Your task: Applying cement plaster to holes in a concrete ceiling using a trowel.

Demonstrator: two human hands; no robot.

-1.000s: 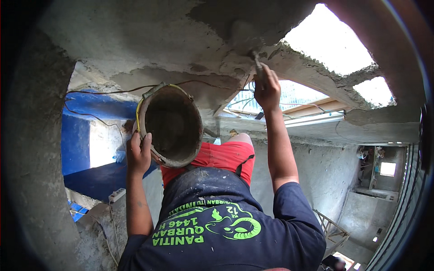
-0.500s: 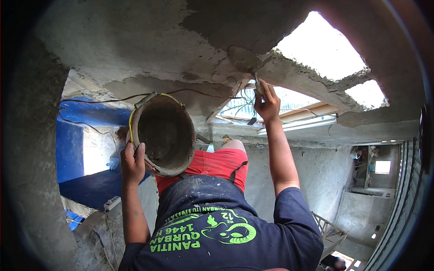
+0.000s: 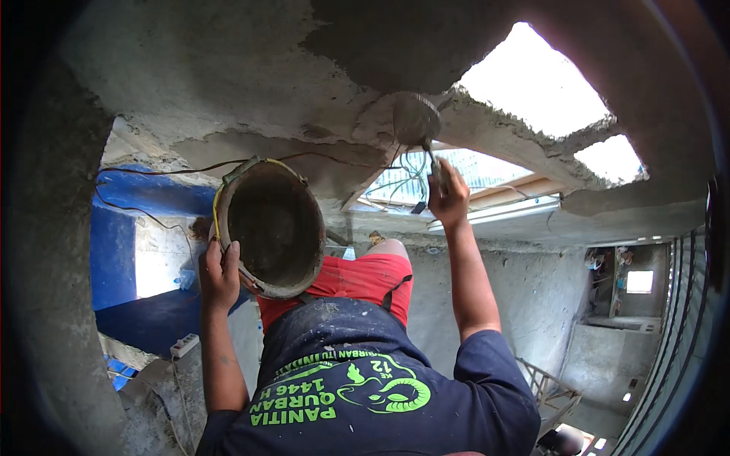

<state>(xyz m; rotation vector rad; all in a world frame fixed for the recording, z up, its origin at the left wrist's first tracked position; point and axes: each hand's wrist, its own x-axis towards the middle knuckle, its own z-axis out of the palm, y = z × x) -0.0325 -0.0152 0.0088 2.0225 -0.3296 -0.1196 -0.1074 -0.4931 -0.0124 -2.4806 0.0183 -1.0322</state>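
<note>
My left hand [image 3: 220,277] grips the rim of a mortar-caked bucket [image 3: 275,220], tilted so that its inside shows; grey mortar coats its wall and bottom. A yellow handle [image 3: 216,207] runs along its left rim. In my raised right hand [image 3: 449,194] is a trowel [image 3: 416,119], its fingers closed round the handle. The trowel's rounded grey blade is up at the rough plaster surface [image 3: 342,114], beside a darker, damp-looking patch [image 3: 395,45]. Whether the blade touches the plaster, I cannot tell.
Bright openings [image 3: 532,80] break the plaster at upper right. Loose wires [image 3: 414,171] hang by a wood-framed opening near my right hand, with a white tube light [image 3: 498,213] beside it. A thin cable [image 3: 163,172] crosses behind the bucket. A power strip [image 3: 185,346] lies at lower left.
The trowel has swung down and away from the plaster edge, its blade turning to show more of its face. My right hand has lowered slightly; the bucket stays in my left hand.
</note>
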